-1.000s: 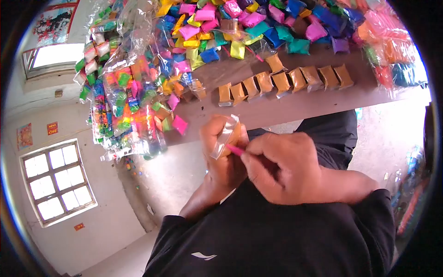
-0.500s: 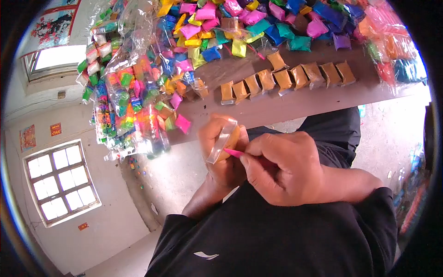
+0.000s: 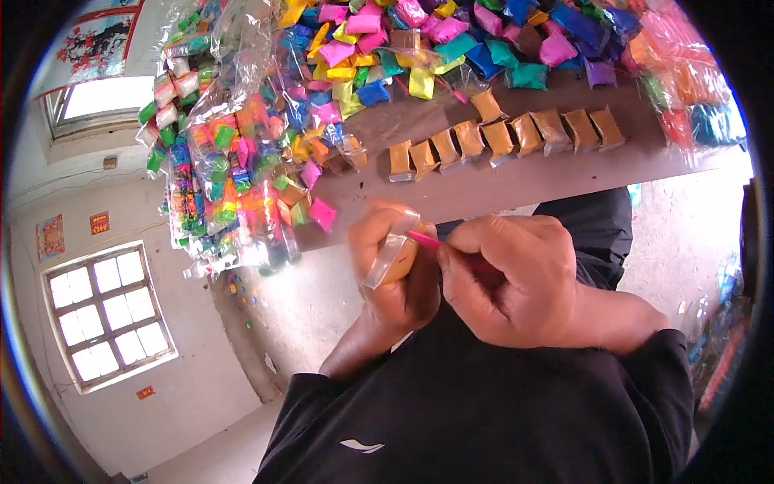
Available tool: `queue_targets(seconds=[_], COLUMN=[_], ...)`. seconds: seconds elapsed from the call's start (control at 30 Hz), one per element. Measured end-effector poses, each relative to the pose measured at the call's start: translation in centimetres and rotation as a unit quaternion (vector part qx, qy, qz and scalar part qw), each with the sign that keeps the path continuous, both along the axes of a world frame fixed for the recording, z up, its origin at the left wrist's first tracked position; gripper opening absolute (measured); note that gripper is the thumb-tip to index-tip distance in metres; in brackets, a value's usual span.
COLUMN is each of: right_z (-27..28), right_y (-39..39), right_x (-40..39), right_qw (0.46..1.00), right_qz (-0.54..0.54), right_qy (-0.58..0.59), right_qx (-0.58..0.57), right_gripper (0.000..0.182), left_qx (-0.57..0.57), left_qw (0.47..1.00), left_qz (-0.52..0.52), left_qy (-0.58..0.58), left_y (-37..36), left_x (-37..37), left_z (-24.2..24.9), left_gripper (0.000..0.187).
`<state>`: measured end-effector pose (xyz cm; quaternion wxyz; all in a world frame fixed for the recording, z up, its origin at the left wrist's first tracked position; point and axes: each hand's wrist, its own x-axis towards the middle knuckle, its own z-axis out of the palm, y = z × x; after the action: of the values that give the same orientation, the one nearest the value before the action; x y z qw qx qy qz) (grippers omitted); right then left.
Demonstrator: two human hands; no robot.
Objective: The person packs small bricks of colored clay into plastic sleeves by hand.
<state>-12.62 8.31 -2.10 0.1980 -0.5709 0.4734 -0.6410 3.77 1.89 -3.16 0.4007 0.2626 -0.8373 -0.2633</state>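
Observation:
My left hand (image 3: 379,282) is closed around a small ochre packet (image 3: 401,264) in clear plastic, its flat transparent end sticking out toward the lower left. A short dark mark shows on the packet's face. In my right hand (image 3: 516,278), a thin pink pointed stick (image 3: 422,239) is pinched between thumb and forefinger. Its tip lies right at the packet's upper edge, while the rest disappears inside my curled fingers. Both hands are above my lap, just off the front edge of the brown table (image 3: 484,189).
A row of several similar ochre packets (image 3: 500,141) lies on the table. Behind it spreads a pile of colourful packets (image 3: 451,48). Clear bags of mixed packets (image 3: 230,169) crowd the left end, and pink and orange bags (image 3: 685,73) the right. One pink packet (image 3: 322,214) lies near the front edge.
My right hand has moved slightly up and right, bringing the pink stick's tip from the packet's middle to its upper edge. The left hand still holds the packet, with more of its face showing.

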Motion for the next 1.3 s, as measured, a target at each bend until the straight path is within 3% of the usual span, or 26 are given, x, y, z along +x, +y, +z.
queue_targets(seconds=[0.17, 0.37, 0.43, 0.47, 0.67, 0.77, 1.3], right_z=[0.3, 0.3, -0.4, -0.5, -0.3, -0.3, -1.1], right_y=[0.3, -0.1, -0.7, -0.8, -0.4, -0.7, -1.0], right_x=[0.2, 0.2, -0.7, -1.0, -0.9, -0.3, -0.3], right_qw=[0.999, 0.999, 0.998, 0.997, 0.997, 0.996, 0.991], right_qz=[0.037, 0.033, 0.041, 0.051, 0.073, 0.056, 0.043], right_qy=[-0.012, 0.004, 0.035, 0.036, -0.001, -0.002, 0.014], right_qx=[-0.005, -0.014, -0.026, -0.033, -0.025, -0.073, -0.124], right_gripper=[0.011, 0.013, 0.014, 0.015, 0.021, 0.023, 0.031], left_qx=[0.03, 0.062, 0.35, 0.427, 0.458, 0.407, 0.388], left_qw=[0.999, 0.995, 0.934, 0.894, 0.887, 0.912, 0.921], left_qz=[0.001, -0.072, 0.006, 0.012, 0.026, 0.008, -0.019], left_qy=[0.024, 0.035, 0.073, 0.135, 0.058, 0.046, 0.021], left_y=[0.5, 0.5, 1.6, 1.9, 1.6, 1.3, 0.8], left_x=[0.1, 0.5, 0.1, -0.4, 0.4, 0.2, -0.3], left_z=[-0.6, 1.0, 3.1, 3.8, 5.2, 5.0, 5.2], left_gripper=[0.017, 0.026, 0.033, 0.035, 0.026, 0.027, 0.028])
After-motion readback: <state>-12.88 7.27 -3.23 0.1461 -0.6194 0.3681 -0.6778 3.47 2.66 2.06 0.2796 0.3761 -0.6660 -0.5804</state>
